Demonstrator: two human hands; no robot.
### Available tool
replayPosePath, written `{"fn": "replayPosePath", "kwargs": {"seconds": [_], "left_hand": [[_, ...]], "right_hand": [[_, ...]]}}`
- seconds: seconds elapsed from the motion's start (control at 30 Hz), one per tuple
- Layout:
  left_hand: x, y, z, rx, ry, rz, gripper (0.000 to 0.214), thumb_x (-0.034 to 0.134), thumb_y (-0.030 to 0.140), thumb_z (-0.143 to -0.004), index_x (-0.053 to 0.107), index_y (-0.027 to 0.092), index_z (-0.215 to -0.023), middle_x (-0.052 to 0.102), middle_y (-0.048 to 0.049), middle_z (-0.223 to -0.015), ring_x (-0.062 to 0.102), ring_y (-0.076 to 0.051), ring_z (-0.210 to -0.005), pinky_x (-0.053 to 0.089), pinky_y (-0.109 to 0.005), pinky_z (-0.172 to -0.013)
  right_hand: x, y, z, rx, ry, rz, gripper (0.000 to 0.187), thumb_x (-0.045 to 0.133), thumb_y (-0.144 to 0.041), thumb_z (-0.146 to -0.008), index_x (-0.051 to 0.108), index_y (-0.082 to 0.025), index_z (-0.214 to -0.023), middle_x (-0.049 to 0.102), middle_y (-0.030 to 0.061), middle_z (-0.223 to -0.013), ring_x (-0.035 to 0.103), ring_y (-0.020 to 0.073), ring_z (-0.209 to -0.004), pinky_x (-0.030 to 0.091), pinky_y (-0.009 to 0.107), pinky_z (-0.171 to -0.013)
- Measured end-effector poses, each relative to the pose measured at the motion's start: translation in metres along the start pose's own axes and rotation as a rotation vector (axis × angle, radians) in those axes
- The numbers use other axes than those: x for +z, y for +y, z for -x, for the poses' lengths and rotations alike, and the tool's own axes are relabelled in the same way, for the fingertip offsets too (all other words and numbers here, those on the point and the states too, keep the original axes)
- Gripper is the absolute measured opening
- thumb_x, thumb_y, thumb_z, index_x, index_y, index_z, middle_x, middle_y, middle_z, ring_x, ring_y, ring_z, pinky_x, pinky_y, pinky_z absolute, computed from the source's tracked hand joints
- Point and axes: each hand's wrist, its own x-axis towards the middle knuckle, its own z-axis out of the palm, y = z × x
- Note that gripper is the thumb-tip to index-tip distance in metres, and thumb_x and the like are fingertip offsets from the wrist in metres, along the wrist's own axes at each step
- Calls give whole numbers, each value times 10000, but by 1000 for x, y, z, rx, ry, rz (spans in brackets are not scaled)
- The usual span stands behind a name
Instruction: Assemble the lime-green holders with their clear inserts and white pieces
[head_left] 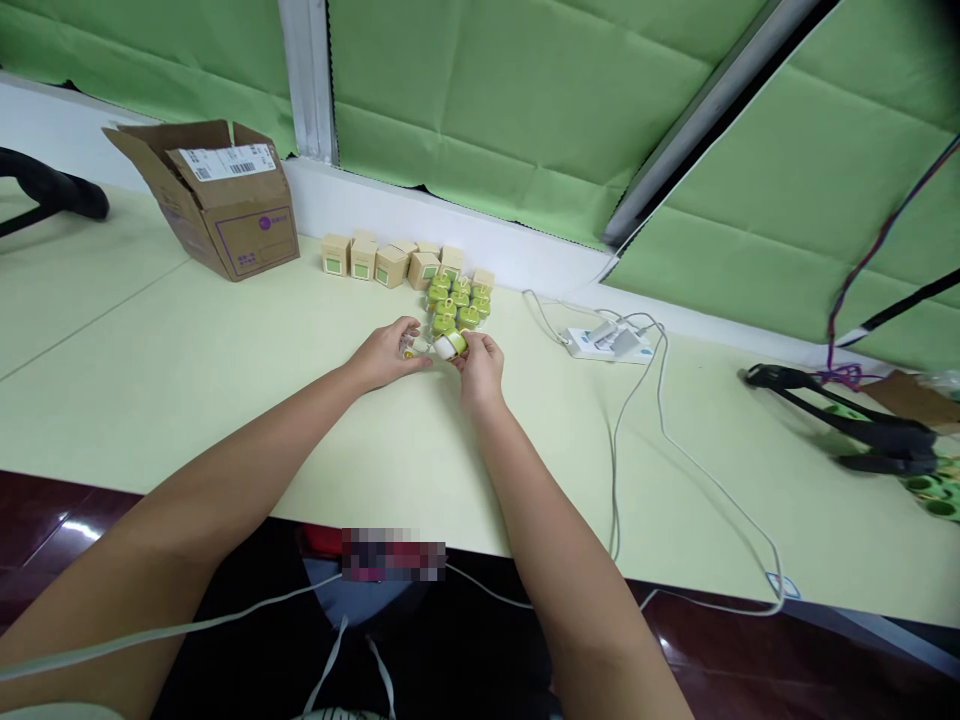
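Note:
My right hand (478, 368) pinches a small white-and-green cylindrical item (450, 346) just in front of a tight cluster of green lidded jars (456, 306). My left hand (386, 355) is close beside it, with its fingertips on a small clear piece with a yellow end (411, 350). The item is too small to name exactly. Behind the jars stands a row of small cream cardboard boxes with green labels (367, 255).
An open cardboard shipping box (217, 200) stands at the back left of the pale green table (150, 320). To the right lie a white power strip (604, 344) with grey cables and a black strap-like object (847, 420). A black chair arm (52, 185) intrudes at left.

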Motion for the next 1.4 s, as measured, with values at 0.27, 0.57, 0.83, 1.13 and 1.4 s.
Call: {"fn": "replayPosePath", "kwargs": {"seconds": [0.27, 0.57, 0.83, 1.13, 1.4], "left_hand": [[2, -7, -2, 78, 19, -121, 753, 794, 443, -823, 497, 206, -1474, 593, -156, -1541, 599, -328, -1369, 499, -470, -1129], [0, 23, 7, 267, 274, 79, 295, 621, 437, -964, 635, 207, -1149, 704, -79, -1140, 643, -182, -925, 530, -335, -826], [8, 33, 8, 253, 297, 195, 290, 724, 378, -868, 700, 185, -1084, 703, -65, -1047, 664, -159, -864, 582, -317, -827], [-1, 33, 9, 353, 303, -42, 231, 689, 231, -857, 710, 207, -1086, 696, -65, -1085, 673, -195, -976, 567, -336, -878], [-1, 37, 14, 464, 244, -80, 352, 663, 183, -869, 713, 237, -1214, 679, -85, -1198, 637, -249, -1192, 537, -403, -1053]], "right_hand": [[7, -4, 10, 205, -39, -149, 12, 632, -202, -861, 635, -195, -869, 717, -7, -779, 677, 135, -699, 594, 233, -634], [6, -6, 14, 96, -142, -225, 125, 715, -246, -863, 591, -241, -875, 738, -12, -893, 730, 157, -858, 657, 305, -845], [8, -9, 21, 155, -212, -142, 264, 704, -222, -826, 597, -276, -1062, 769, -40, -894, 750, 155, -793, 662, 316, -777], [8, -11, 25, 127, -337, -64, 331, 795, -393, -843, 693, -263, -1130, 792, -21, -997, 762, 150, -774, 650, 310, -780], [9, -14, 31, 151, -462, -164, 404, 895, -335, -759, 705, -244, -1104, 814, -4, -986, 791, 172, -934, 655, 318, -939]]}}
